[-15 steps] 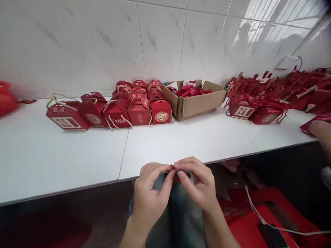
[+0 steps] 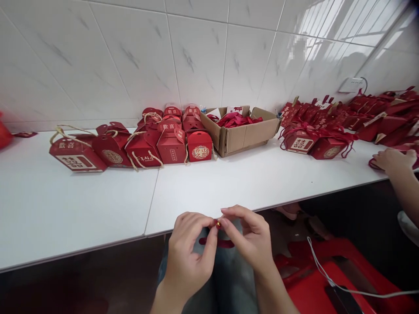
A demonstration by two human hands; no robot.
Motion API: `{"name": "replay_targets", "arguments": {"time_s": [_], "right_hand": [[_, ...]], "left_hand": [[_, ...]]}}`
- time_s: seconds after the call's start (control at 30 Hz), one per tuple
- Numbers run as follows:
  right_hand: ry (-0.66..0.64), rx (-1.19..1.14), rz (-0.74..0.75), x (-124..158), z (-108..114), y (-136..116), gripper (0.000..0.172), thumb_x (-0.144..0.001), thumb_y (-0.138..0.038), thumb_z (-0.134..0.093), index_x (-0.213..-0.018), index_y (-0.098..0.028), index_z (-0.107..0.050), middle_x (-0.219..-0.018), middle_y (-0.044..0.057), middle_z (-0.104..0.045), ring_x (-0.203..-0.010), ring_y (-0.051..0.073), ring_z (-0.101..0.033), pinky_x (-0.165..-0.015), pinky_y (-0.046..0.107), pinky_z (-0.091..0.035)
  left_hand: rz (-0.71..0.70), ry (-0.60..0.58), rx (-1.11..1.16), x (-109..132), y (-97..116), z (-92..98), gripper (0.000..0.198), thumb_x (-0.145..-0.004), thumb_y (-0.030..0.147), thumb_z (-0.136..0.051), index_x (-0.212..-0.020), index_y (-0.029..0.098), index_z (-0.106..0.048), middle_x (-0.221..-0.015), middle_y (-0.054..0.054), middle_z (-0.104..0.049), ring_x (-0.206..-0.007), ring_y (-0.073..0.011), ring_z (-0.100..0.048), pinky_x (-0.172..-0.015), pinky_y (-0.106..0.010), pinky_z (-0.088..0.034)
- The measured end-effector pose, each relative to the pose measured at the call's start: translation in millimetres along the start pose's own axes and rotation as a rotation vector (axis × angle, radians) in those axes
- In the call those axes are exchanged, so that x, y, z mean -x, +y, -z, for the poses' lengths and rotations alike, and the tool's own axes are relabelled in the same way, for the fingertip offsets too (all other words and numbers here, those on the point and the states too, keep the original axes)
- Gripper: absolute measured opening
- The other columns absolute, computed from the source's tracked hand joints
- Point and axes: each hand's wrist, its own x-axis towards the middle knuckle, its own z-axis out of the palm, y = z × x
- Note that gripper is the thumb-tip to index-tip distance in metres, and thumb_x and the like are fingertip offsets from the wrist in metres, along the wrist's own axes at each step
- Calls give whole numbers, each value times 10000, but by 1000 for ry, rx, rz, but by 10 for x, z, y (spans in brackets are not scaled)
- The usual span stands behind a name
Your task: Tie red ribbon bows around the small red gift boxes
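Both hands are up over the lap, just below the counter [image 2: 229,183] edge, wrists angled inward. Left hand [image 2: 191,255] and right hand [image 2: 253,240] meet tip to tip. Thumb and forefinger of each are clamped on a red ribbon [image 2: 218,242] at a small gold bead [image 2: 218,224]. Ribbon thin, dark red, looping under the pinch; long axis runs left to right between the hands. Gift boxes [image 2: 170,146] and a cardboard box [image 2: 245,135] sit well back on the counter.

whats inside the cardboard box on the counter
A loose heap of red ribbons fills the cardboard box, with a white card bearing red print at the back. Whatever lies beneath the ribbons, and the box floor, is covered.
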Motion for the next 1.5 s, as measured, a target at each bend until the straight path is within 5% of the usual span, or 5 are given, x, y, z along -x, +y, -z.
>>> {"name": "replay_targets", "arguments": {"time_s": [0.2, 0.47, 1.2, 1.33, 1.5], "right_hand": [[-222, -47, -74, -55, 80, 16, 229, -857, -151, -576, -1002, -266, -711, -899, 41, -633, -837, 129, -614, -727, 248, -494], [-260, -93, -107, -58, 162, 39, 209, -837, -150, -609, -977, -260, -719, -857, 40, -661, -792, 127, -619, -703, 240, -483], [-156, -309, -230, -13, 93, 42, 67, -820, -242, -640, -832, -183, -613, -737, 16, -559, -649, 101, -513, -589, 233, -440], [-129, -222, -169, 6, 97, 57, 50, -840, -237, -610, -854, -190, -612, -782, 33, -575, -701, 126, -548, -629, 256, -467], [-55, -115, -68, 17, 76, 109, 62, -853, -178, -574, -883, -214, -615, -812, 30, -579, -750, 134, -560, -665, 254, -472]], "left_hand": [[-17, -61, 51, 7, -39, 27, 154, -801, 57, -562, -838, 204, -537, -723, 27, -599, -689, -121, -559, -734, -305, -417], [36, -101, 43, 8, -59, 18, 126, -818, 92, -566, -833, 217, -558, -736, 34, -630, -711, -124, -583, -711, -282, -438], [21, 12, 75, 5, -46, -39, 170, -782, 106, -633, -894, 234, -641, -781, 12, -678, -743, -143, -619, -701, -284, -490], [120, 69, 118, 17, -13, -78, 119, -792, 114, -618, -858, 213, -620, -809, -2, -658, -777, -141, -623, -702, -264, -514], [138, -23, 211, 29, 31, -90, 169, -817, 83, -547, -905, 214, -609, -844, -7, -639, -817, -133, -607, -737, -258, -517]]}}
